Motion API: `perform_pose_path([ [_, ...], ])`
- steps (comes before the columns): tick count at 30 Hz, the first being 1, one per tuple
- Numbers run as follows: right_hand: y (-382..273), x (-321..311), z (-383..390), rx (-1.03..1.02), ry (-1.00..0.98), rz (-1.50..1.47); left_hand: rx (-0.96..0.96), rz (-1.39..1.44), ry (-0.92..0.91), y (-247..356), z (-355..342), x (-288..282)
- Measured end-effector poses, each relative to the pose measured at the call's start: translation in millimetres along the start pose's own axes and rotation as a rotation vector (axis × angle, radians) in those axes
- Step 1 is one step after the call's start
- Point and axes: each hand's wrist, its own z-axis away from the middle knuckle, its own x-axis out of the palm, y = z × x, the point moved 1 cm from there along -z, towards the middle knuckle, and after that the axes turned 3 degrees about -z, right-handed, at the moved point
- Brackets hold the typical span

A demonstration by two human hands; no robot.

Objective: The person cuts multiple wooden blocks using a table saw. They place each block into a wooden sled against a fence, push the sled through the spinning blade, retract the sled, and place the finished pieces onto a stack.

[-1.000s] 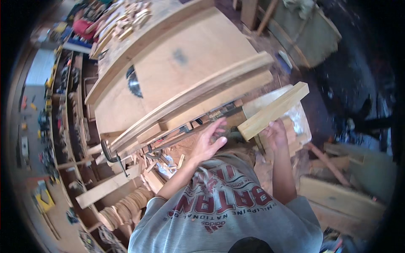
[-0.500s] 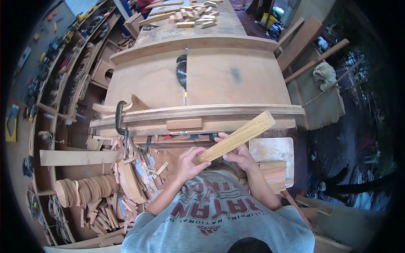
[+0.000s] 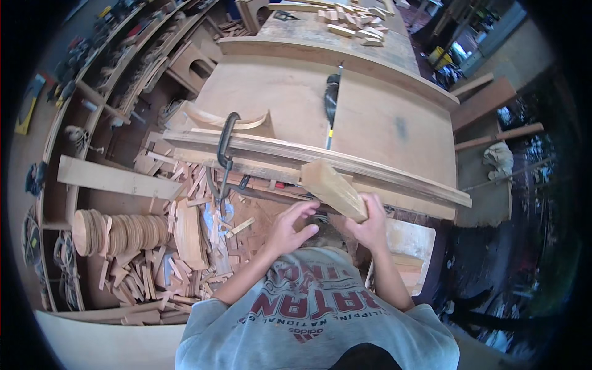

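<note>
A thick piece of pale yellowish lumber [image 3: 333, 189] is gripped at its near end by my right hand [image 3: 368, 223]. Its far end tilts up and leftward, in front of the wooden fence at the table's near edge. My left hand [image 3: 295, 226] is apart from the wood, just to its left, with the fingers loosely spread and nothing in them. Beyond the fence lies the wooden saw table [image 3: 271, 86], where a dark circular saw blade [image 3: 332, 98] shows in a slot. A C-clamp [image 3: 226, 145] grips the fence to the left.
Offcuts [image 3: 148, 271] and a row of round wooden discs [image 3: 120, 232] lie at the lower left. Small cut blocks [image 3: 361, 24] are heaped on the far bench. A pale board [image 3: 412, 246] with wood pieces stands right of me. Tool shelves [image 3: 117, 74] line the left.
My left hand has let go of the lumber. My right hand has turned it, so its far end points up-left instead of up-right. The view has swung, shifting the table rightward.
</note>
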Motion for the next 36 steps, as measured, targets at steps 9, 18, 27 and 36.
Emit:
perform_pose_path([
  [9, -17.0, -38.8, -55.5, -0.274, 0.146, 0.510, 0.018, 0.475, 0.195, 14.4, -67.3, -39.3],
  [18, 11.3, -59.7, -119.8, -0.402, 0.200, 0.583, -0.076, 0.458, 0.195, 2.1, -119.7, -27.3],
  [27, 20.2, -62.0, -158.0, -0.537, 0.174, 0.597, -0.184, 0.568, 0.314, -42.0, -132.0, -19.9],
  [36, 28.9, -63.3, -177.2, -0.667, 0.078, 0.553, -0.377, 0.805, 0.434, -59.5, -127.7, -14.9],
])
